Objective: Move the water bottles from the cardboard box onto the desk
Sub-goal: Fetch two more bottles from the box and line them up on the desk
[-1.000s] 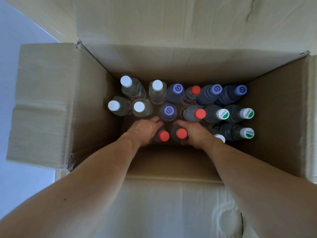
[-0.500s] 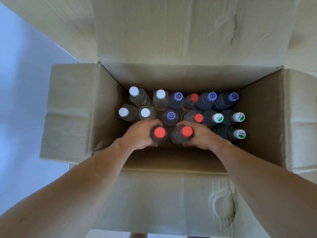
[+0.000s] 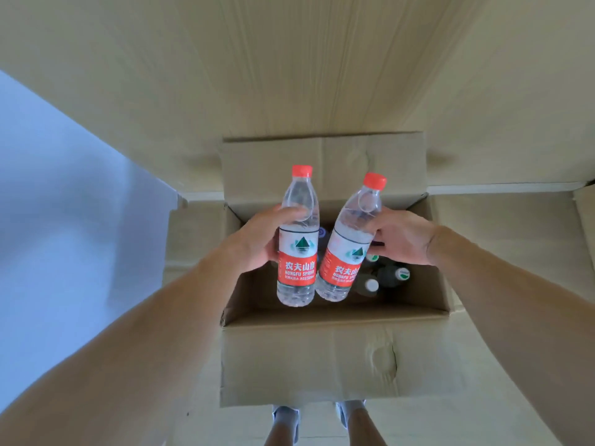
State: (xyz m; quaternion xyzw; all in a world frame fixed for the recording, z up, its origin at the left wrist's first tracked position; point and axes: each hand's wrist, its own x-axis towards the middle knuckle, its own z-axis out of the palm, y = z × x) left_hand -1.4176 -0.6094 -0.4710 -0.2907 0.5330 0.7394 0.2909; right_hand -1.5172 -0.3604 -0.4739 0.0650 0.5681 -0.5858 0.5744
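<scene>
Head view: my left hand (image 3: pixel 257 241) wraps a red-capped water bottle (image 3: pixel 297 239), thumb across the clear shoulder, other fingers curled behind the label. My right hand (image 3: pixel 397 238) grips a second red-capped bottle (image 3: pixel 349 243) the same way, at shoulder level. Left bottle upright, right one tilted, cap leaning right. Their lower bodies sit just beside each other; touching or not, can't tell. Both are held up above the open cardboard box (image 3: pixel 306 358), clear of it. More bottles down in the box at right, dark, white and green-white caps (image 3: pixel 402 273) showing. Pale wood surface (image 3: pixel 289 75) beyond the box. My feet (image 3: pixel 286 416) at bottom edge.
</scene>
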